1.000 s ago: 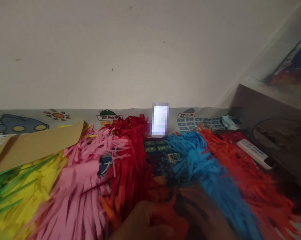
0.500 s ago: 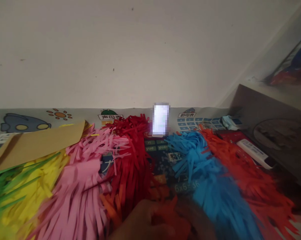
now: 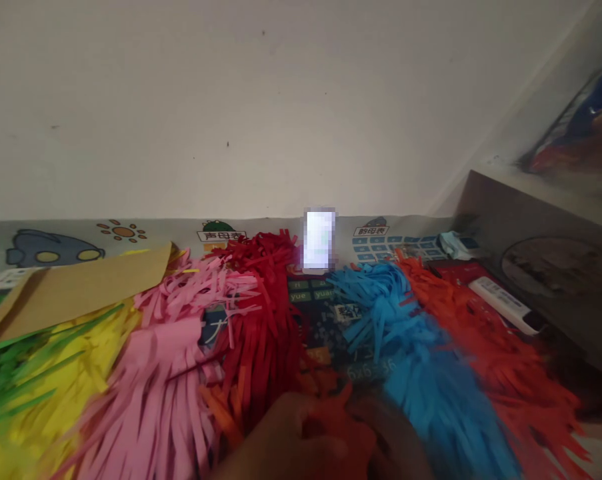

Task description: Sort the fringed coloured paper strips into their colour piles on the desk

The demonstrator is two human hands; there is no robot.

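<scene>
At the bottom centre my left hand (image 3: 285, 437) is closed on a piece of orange-red paper (image 3: 343, 427), its thumb and fingers pinching the edge. My right hand (image 3: 398, 433) lies against the other side of that paper, dim and smeared, with fingers curled around it. Just beyond the hands spread a dark red bundle of fringed paper (image 3: 265, 333) and some loose orange strips (image 3: 225, 407). To the right of my right hand runs blue fringed paper (image 3: 425, 373).
Further left are pink fringed paper (image 3: 155, 393), yellow strips (image 3: 75, 360), green strips (image 3: 15, 373) and a brown paper sheet (image 3: 91, 287). Red-orange fringe (image 3: 501, 353) lies right, near a white device (image 3: 505, 305) and a dark box (image 3: 541, 267). A lit phone (image 3: 319, 239) leans on the wall.
The view has shifted very slightly. Both hands stay at the orange-red paper with only small movement.
</scene>
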